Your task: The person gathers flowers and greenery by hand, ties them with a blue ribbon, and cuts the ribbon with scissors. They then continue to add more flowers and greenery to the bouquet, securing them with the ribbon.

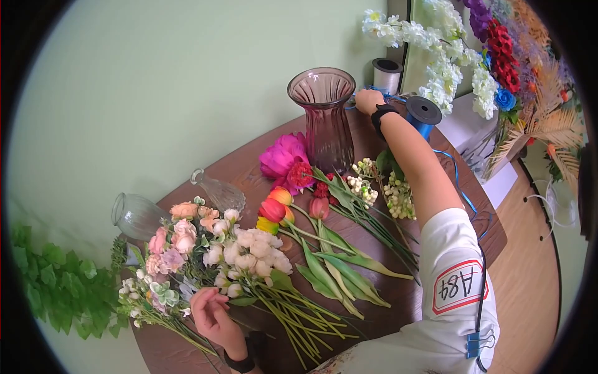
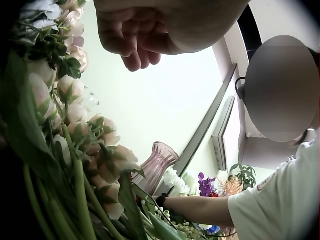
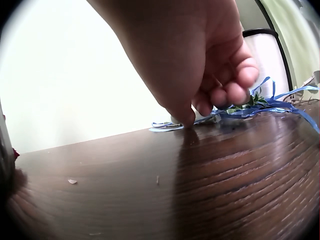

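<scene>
My right hand (image 1: 370, 101) reaches to the back edge of the table, behind the ribbed purple glass vase (image 1: 330, 137). In the right wrist view its thumb and curled fingers are low over the wood, right at the blue ribbon (image 3: 270, 106); I cannot tell whether they pinch it. My left hand (image 1: 215, 318) hangs with fingers loosely bent and nothing in them, beside the cream flowers (image 1: 252, 249) and their green stems (image 1: 299, 311). Orange, red and yellow tulips (image 1: 274, 209) lie at mid-table, near a magenta flower (image 1: 283, 156).
A blue ribbon spool (image 1: 423, 115) and a white ribbon spool (image 1: 387, 78) stand near my right arm. Two clear glass vases, one slim (image 1: 218, 190) and one wider (image 1: 137, 215), are on the left. White berry sprigs (image 1: 398, 196) lie under the forearm. White blossoms (image 1: 442, 75) hang behind.
</scene>
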### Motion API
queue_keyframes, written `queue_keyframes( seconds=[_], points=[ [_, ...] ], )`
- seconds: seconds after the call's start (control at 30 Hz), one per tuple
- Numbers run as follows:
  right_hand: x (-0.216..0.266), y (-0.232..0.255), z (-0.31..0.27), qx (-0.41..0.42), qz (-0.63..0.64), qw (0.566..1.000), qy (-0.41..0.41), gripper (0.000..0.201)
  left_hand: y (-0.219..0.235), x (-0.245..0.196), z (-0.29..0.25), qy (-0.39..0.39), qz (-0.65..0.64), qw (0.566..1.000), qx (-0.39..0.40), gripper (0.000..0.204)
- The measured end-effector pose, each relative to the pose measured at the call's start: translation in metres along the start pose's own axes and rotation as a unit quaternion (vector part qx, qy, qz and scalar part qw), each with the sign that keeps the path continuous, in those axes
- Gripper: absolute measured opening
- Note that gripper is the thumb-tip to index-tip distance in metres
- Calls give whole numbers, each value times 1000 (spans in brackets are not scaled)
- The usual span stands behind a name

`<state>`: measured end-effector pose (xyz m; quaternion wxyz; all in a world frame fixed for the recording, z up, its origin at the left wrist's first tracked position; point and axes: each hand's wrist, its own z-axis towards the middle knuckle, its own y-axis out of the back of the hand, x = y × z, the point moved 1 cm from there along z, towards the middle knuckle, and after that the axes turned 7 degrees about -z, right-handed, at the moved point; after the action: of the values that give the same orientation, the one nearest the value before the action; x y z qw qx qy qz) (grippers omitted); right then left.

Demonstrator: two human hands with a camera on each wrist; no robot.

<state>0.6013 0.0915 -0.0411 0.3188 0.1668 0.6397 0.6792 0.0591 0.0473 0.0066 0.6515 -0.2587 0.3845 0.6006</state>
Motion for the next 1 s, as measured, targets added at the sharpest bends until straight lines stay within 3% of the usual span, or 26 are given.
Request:
queue_keyframes(
  seconds=[0.1,0.2,0.3,0.5,0.63,0.77,1.0],
  points=[
    [5,8,-1,6,-58,998,13,24,0,0,0,2,2,1000,-1,24],
    [6,10,-2,-43,-93,995,4,38,-1,0,0,0,4,1000,0,24],
    [6,8,-5,-2,-100,995,11,49,-2,1,0,0,6,1000,1,23],
    [2,-6,-2,-4,-93,995,25,40,-2,3,-1,-1,5,1000,2,22],
    [-1,-8,5,-79,-65,994,49,22,-3,3,-1,-9,5,1000,10,21],
    [-1,-13,9,-134,-75,987,46,18,-3,2,-1,-5,10,1000,11,21],
    [1,-6,12,-112,-81,990,34,17,-3,2,-1,-5,9,1000,13,21]
  ],
)
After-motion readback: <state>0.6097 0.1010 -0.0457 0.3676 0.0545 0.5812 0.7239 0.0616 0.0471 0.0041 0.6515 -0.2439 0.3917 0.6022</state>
